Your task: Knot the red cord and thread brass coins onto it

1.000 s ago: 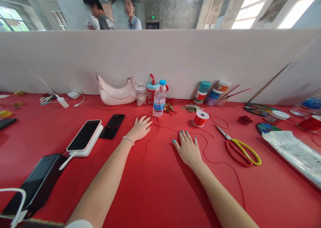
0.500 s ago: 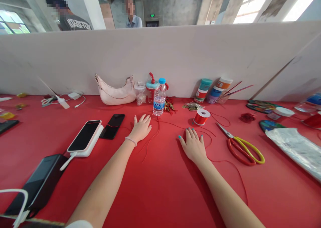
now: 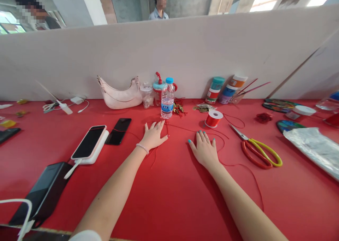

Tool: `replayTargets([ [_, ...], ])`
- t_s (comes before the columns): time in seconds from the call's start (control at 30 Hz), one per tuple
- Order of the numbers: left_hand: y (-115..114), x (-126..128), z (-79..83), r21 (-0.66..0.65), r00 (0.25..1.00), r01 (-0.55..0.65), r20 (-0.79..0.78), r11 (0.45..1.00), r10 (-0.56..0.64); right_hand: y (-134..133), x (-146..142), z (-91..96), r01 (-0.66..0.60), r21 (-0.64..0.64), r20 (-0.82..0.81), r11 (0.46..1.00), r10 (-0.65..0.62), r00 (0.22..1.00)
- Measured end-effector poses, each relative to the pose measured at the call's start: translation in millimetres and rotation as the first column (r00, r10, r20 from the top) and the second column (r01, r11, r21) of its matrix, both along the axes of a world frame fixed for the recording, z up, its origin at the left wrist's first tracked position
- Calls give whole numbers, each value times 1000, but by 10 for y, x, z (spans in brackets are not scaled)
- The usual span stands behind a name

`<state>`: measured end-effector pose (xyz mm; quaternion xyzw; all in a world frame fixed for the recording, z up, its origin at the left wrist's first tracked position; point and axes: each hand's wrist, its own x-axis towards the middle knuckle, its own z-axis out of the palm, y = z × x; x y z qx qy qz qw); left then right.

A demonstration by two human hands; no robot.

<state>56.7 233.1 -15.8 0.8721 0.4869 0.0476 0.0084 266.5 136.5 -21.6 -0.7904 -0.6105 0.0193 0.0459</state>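
My left hand (image 3: 153, 136) lies palm down with its fingers spread, over thin red cord near the water bottle (image 3: 167, 99). Flat on the red tabletop (image 3: 169, 191), my right hand (image 3: 205, 149) also has its fingers apart and holds nothing. Loose red cord (image 3: 245, 165) curves past the right hand and down the table. Just beyond that hand stands a spool of red cord (image 3: 213, 118). To its right lie scissors (image 3: 258, 149) with one red and one yellow handle, blades partly open.
A pink handbag (image 3: 120, 94), a lidded cup (image 3: 158, 86) and paint bottles (image 3: 214, 90) line the white partition (image 3: 169, 50). Phones (image 3: 89, 143) and a black power bank (image 3: 43, 189) lie left. A silver packet (image 3: 315, 151) is at right. Two people stand behind the partition.
My left hand has shifted slightly right, its thumb reaching further out over the cord. The right hand stays in place. The view has tilted down a little, and the people behind have moved.
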Motion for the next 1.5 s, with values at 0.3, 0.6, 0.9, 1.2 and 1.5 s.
replayTargets([
  [0.3,1,21,0,7,992,-113,-54,994,113,10,55,42,61,36,-22,997,-60,998],
  [0.6,-19,21,9,40,990,-125,-59,991,127,10,57,33,65,34,-48,997,-63,997],
  [0.9,-8,10,-6,32,995,-87,-45,996,88,9,44,57,71,16,-51,997,-70,996],
  [1.2,35,11,19,-33,998,-5,-63,999,3,7,34,42,68,24,-54,997,-67,996],
  [1.5,15,27,43,-11,996,-48,-82,999,47,-2,19,65,87,8,-38,996,-86,996],
])
